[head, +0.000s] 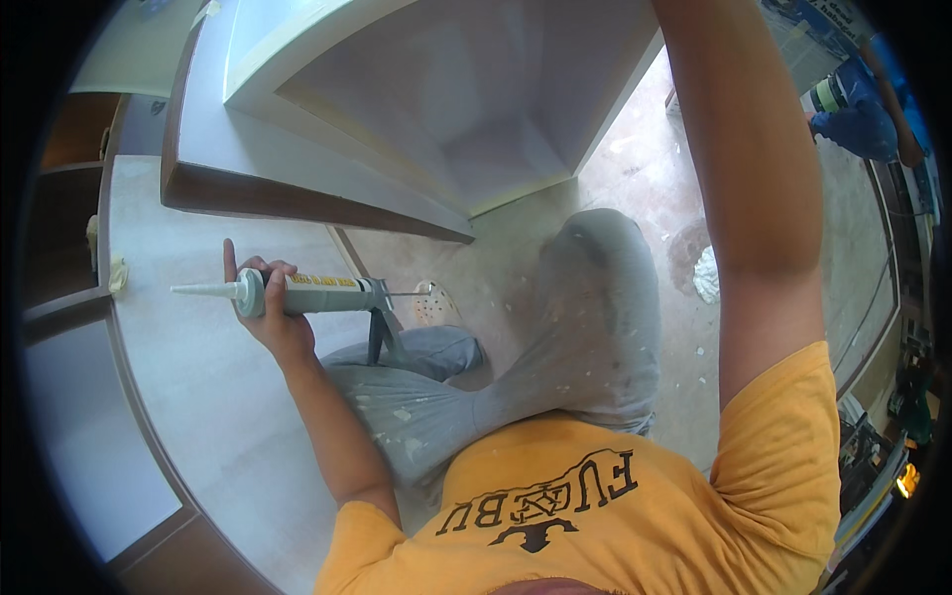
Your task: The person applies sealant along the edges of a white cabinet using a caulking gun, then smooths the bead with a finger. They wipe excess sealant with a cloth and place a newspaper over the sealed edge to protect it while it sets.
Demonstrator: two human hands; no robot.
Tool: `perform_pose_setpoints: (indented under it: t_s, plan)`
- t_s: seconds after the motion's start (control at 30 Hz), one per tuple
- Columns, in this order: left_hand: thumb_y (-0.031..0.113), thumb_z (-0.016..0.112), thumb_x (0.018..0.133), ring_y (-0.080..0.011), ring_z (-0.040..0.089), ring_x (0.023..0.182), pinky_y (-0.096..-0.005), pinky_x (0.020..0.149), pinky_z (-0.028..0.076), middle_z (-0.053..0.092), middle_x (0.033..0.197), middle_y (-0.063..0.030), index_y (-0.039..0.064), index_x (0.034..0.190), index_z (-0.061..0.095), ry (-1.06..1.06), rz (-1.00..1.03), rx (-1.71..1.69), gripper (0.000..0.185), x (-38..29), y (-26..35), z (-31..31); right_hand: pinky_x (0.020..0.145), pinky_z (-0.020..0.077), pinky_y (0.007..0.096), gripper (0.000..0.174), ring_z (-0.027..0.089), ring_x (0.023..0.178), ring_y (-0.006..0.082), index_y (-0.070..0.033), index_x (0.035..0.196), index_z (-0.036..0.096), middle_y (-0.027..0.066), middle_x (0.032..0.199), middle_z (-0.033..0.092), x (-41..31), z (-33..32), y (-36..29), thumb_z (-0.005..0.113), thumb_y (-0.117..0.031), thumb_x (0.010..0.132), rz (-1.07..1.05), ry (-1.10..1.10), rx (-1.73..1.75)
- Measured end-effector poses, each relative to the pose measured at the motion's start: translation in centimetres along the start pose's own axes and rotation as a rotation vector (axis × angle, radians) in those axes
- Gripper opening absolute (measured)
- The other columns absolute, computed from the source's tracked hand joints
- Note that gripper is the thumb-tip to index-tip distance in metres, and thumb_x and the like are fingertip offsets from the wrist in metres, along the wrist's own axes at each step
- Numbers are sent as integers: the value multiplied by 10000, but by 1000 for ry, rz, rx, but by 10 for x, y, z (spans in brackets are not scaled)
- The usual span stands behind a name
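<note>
My left hand (286,327) is wrapped around the barrel of a caulking gun, with the thumb and fingers on the grey sealant cartridge (327,295). The cartridge bears yellow lettering, and its pale tapered nozzle (201,289) points left. Its dark handle and trigger (378,338) hang over my folded leg, with no hand on them. My right arm (758,186) reaches up past the top edge, so the right hand is out of view. Beside that forearm stands a white cabinet carcass (491,97) with a brown-edged side panel (312,208).
A wide pale panel (171,416) lies at left, next to brown-framed compartments (67,216). A beige clog (439,305) rests on the dusty floor (632,163). Crumpled white material (706,275) lies near my right arm. Another person (863,111) in blue is at upper right.
</note>
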State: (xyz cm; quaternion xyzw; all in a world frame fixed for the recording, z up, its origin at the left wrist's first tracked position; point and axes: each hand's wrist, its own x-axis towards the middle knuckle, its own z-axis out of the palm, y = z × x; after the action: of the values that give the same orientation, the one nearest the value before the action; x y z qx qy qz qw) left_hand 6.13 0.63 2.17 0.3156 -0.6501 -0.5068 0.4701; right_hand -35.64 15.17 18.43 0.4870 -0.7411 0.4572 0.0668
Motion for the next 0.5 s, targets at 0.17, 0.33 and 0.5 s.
perform_pose_setpoints:
  t_s: [0.17,0.33,0.5]
  plan:
    - [-30,724,810,-167,635,898,-346,914,499,529,987,-30,-6,1558,451,-33,0,28,796,2,1,7,890,552,359,383,700,1009,263,22,1208,676,167,1100,722,-25,-9,-26,679,-108,848,4,121,164]
    - [-49,766,778,-148,628,902,-326,905,509,542,998,-24,-10,1534,480,-93,24,14,810,-4,3,12,676,457,300,205,575,763,119,-25,1045,714,56,838,652,-145,19,-56,672,-163,899,123,104,665]
    - [-49,776,777,-124,641,953,-317,958,502,578,1084,-47,-7,1543,473,-257,86,-46,825,-6,3,24,634,420,281,221,506,717,121,-95,1087,729,-5,897,555,-236,173,-24,596,-234,979,1401,-171,1352]
